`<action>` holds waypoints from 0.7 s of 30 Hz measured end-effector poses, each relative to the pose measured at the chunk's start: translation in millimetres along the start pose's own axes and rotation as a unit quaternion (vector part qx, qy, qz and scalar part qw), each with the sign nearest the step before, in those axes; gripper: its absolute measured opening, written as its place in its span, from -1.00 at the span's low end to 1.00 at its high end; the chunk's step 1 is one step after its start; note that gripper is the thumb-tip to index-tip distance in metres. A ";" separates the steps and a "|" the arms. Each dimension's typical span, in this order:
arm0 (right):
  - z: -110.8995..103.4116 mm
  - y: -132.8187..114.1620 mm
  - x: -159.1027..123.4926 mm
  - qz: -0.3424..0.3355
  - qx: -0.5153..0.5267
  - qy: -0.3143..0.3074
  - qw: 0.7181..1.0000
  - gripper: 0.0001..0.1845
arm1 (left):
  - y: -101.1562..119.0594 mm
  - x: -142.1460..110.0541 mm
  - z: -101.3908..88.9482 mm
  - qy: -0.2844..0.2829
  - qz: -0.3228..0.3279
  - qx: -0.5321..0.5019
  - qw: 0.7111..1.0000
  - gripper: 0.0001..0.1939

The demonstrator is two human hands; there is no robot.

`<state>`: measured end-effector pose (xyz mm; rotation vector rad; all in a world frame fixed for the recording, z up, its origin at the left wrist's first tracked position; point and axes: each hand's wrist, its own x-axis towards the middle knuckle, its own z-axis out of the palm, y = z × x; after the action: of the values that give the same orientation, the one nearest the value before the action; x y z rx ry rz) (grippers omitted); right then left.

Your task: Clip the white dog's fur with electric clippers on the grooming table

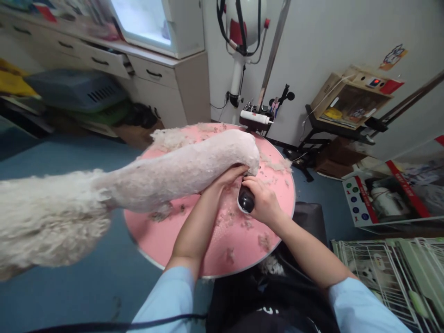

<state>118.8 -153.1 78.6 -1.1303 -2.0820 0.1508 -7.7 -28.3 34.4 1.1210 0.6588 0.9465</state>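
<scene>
A white dog (187, 164) stands on a round pink grooming table (215, 256); its body is clipped short, while the head and neck at the left stay fluffy. My left hand (233, 175) is closed around the dog's hind leg, just below the rump, and the dog's body hides part of the fingers. In my right hand (266, 200) are black hair clippers (246, 200), their front end close to the hind leg and my left fingertips. Clumps of cut fur (171, 138) lie across the tabletop.
Behind the table stand a dryer (237, 69) and a tool holder with a white bottle (255, 117). Drawer cabinets (152, 74) line the left wall, with a grey pet carrier (78, 88) below. At right are a wooden box (350, 99) and a wire cage (378, 268) holding an animal.
</scene>
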 end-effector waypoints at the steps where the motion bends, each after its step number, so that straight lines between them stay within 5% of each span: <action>1: 0.9 2.2 1.8 0.001 0.004 -0.011 1.000 -0.46 | 0.7 -0.4 0.1 -0.009 -0.002 -0.001 1.000 -0.83; 7: 13.2 7.9 3.0 0.078 0.022 0.007 0.997 -0.63 | 4.5 0.8 -2.0 -0.003 -0.002 -0.008 1.000 -0.69; 13: 4.4 6.5 1.2 0.041 0.056 -0.077 0.995 -0.63 | 3.3 4.9 -6.8 0.002 0.015 -0.023 1.000 -0.54; 17: -8.7 8.7 8.5 0.042 0.096 -0.012 0.994 -0.58 | 5.6 5.2 -8.3 0.013 0.033 -0.026 0.999 -0.41; 21: -5.4 10.3 1.1 0.054 0.108 -0.126 0.985 -0.64 | 10.2 3.4 -10.2 0.007 0.039 -0.021 0.999 -0.38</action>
<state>128.9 -147.4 78.7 -1.1379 -2.1583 0.5853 -17.6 -19.3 40.9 1.1110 0.6080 1.0319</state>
